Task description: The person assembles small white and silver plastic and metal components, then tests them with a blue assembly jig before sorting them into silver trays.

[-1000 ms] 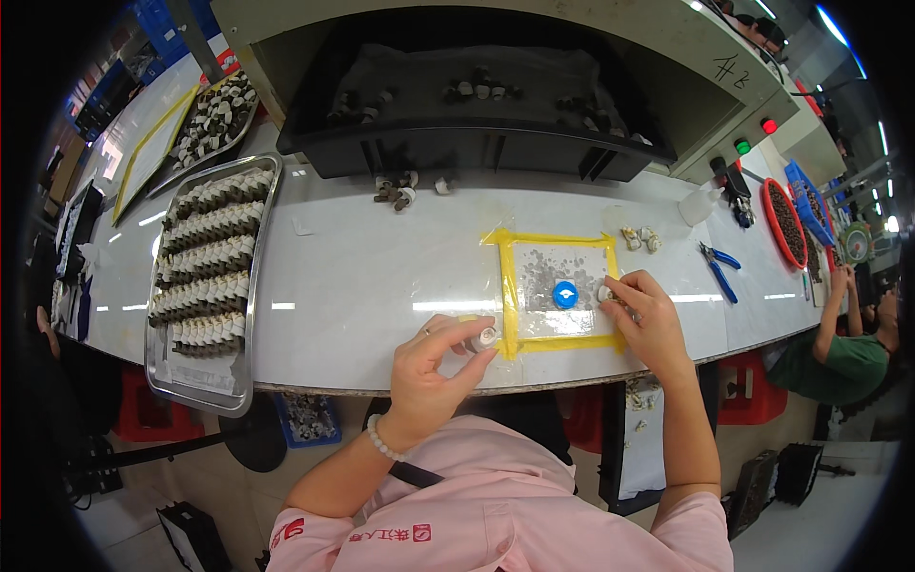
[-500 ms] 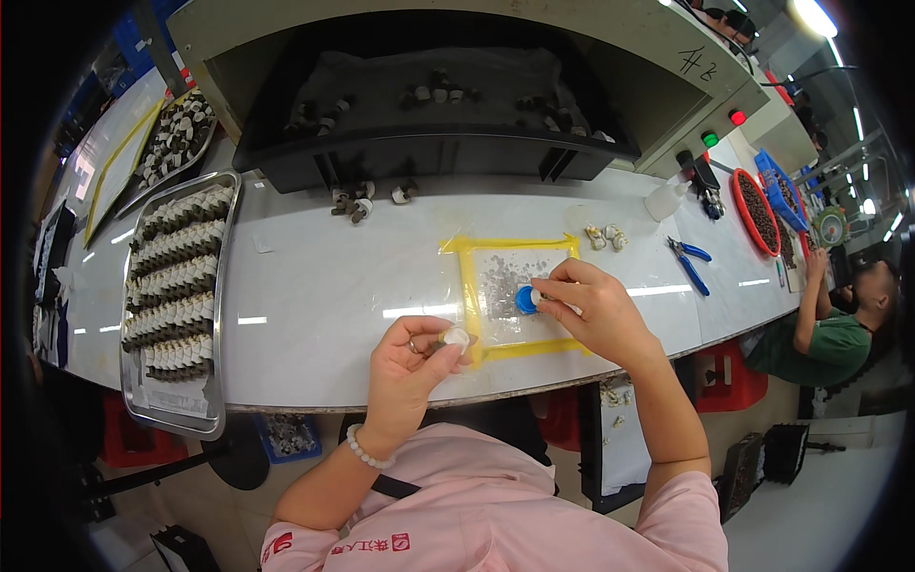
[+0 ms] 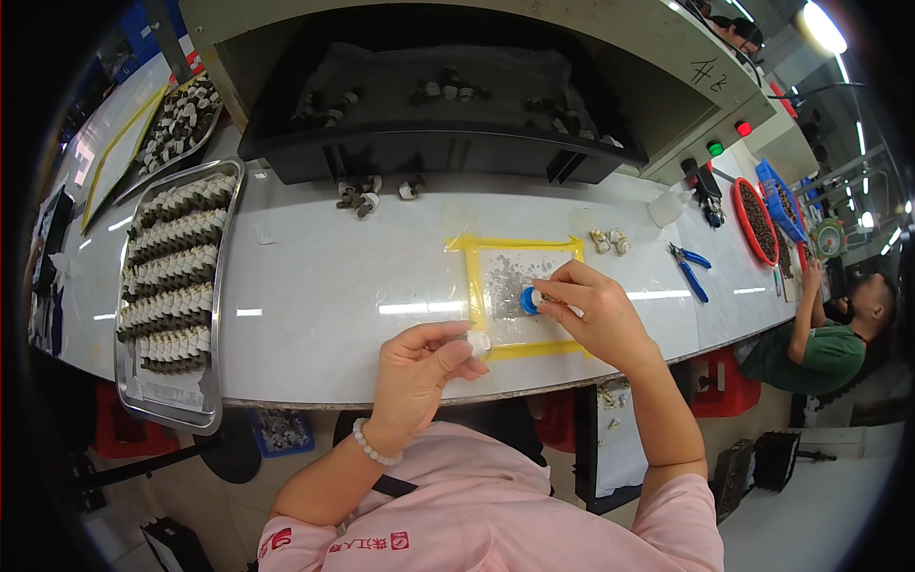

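Note:
My left hand (image 3: 416, 372) pinches a small white piece (image 3: 479, 343) between thumb and fingers, just over the near left corner of a yellow-taped clear sheet (image 3: 515, 336). My right hand (image 3: 600, 310) is above that sheet, its fingers closed on another small whitish piece (image 3: 538, 298). This piece is at a small round blue cap (image 3: 527, 304), partly hidden by the fingertips; whether it touches the cap's inside I cannot tell. Wet-looking spots (image 3: 505, 272) mark the sheet. A few white-and-gold pieces (image 3: 610, 241) lie beyond its far right corner.
A metal tray (image 3: 217, 381) with rows of white-and-dark pieces stands left. At the back, a black tray (image 3: 400, 157) sits in a machine opening, with loose pieces (image 3: 360, 197) before it. Blue pliers (image 3: 688, 272), a white bottle (image 3: 670, 207) and a red basket (image 3: 755, 219) are right, near another person.
My left hand has moved right with its white piece, closer to the taped sheet, and the piece has turned. My right hand stays at the blue cap. The whole view has shifted slightly.

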`<state>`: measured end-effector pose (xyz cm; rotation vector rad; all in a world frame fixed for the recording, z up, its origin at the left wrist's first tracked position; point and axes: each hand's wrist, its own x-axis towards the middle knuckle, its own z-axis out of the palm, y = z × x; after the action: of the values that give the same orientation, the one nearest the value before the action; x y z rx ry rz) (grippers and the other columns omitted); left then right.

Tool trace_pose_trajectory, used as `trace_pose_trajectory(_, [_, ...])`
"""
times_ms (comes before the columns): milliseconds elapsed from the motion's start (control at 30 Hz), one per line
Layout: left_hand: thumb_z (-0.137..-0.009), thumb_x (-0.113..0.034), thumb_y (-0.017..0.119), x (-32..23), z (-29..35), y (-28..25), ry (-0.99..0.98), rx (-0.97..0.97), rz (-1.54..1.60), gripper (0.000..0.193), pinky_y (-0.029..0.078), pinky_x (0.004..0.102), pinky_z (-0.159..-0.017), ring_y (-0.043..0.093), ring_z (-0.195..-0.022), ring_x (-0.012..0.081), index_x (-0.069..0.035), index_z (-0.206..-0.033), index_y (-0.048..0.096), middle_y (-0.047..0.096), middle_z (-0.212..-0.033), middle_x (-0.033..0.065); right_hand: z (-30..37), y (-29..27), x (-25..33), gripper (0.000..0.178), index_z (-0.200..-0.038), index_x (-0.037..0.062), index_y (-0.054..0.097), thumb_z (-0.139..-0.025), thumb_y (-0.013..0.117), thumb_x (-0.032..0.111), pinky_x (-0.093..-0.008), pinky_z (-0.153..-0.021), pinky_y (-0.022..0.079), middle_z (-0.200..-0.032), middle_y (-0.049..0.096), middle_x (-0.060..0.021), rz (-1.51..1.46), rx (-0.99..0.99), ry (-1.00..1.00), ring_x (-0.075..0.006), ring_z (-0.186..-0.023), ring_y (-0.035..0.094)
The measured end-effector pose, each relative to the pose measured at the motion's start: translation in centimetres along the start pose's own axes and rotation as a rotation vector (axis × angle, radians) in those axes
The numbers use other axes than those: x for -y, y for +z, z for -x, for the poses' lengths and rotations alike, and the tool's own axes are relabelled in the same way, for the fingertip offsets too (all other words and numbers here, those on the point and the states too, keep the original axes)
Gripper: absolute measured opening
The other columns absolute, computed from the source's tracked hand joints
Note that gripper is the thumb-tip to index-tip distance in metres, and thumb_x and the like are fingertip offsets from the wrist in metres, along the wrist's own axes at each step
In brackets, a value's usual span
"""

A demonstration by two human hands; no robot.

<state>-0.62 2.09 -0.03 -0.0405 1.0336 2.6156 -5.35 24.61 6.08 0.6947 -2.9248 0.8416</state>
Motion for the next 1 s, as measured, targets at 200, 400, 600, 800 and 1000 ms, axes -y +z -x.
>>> trace_pose_trajectory(200, [-0.085,0.002,0.057,0.2,-0.4,1.4,-0.060,-0.049,0.019,0.021,0.057,0.0282,-0.068,0.066,-0.077,0.0246,0.006,-0.105,0.057,0.064,-0.089,0.0178,0.4,0.2,-0.2,0.020,-0.095,0.0024,0.067,-0.075,0.067,0.007,-0.0300,-0.063,0.049,-0.083,0.059,-0.0093,-0.049,-0.049,0.018,-0.0225,-0.071,0.059])
trace_pose_trajectory(400, [-0.084,0.003,0.058,0.7,-0.2,0.8,-0.036,-0.010,-0.039,0.021,0.055,0.0286,-0.067,0.066,-0.075,0.0244,0.005,-0.105,0.057,0.064,-0.089,0.0180,0.5,0.2,1.0,0.020,-0.096,0.0029,0.067,-0.076,0.067,0.005,-0.0283,-0.062,0.047,-0.082,0.059,-0.0083,-0.215,-0.097,0.015,-0.0198,-0.069,0.058])
trace_pose_trajectory(600, [-0.083,0.003,0.059,0.8,-0.2,0.8,-0.023,-0.004,-0.036,0.021,0.054,0.0281,-0.064,0.065,-0.073,0.0237,0.005,-0.104,0.058,0.064,-0.089,0.0179,0.8,0.4,1.6,0.022,-0.098,0.0022,0.067,-0.076,0.067,0.004,-0.0269,-0.062,0.046,-0.084,0.059,-0.0090,-0.428,-0.107,0.035,-0.0186,-0.068,0.057])
trace_pose_trajectory(800, [-0.083,0.004,0.058,0.8,-0.2,0.7,-0.018,0.008,-0.075,0.022,0.054,0.0283,-0.064,0.065,-0.073,0.0232,0.005,-0.105,0.058,0.064,-0.090,0.0176,0.7,0.7,0.3,0.021,-0.096,0.0009,0.066,-0.075,0.067,0.003,-0.0274,-0.061,0.047,-0.084,0.059,-0.0089,-0.153,-0.147,0.025,-0.0186,-0.068,0.058])
trace_pose_trajectory(1000, [-0.083,0.005,0.058,0.8,-0.2,0.6,-0.012,0.012,-0.067,0.022,0.054,0.0289,-0.064,0.065,-0.073,0.0234,0.005,-0.105,0.058,0.064,-0.091,0.0180,0.6,0.0,1.7,0.022,-0.097,0.0010,0.066,-0.075,0.067,0.002,-0.0267,-0.063,0.047,-0.084,0.060,-0.0086,-0.330,-0.148,0.047,-0.0168,-0.070,0.059])
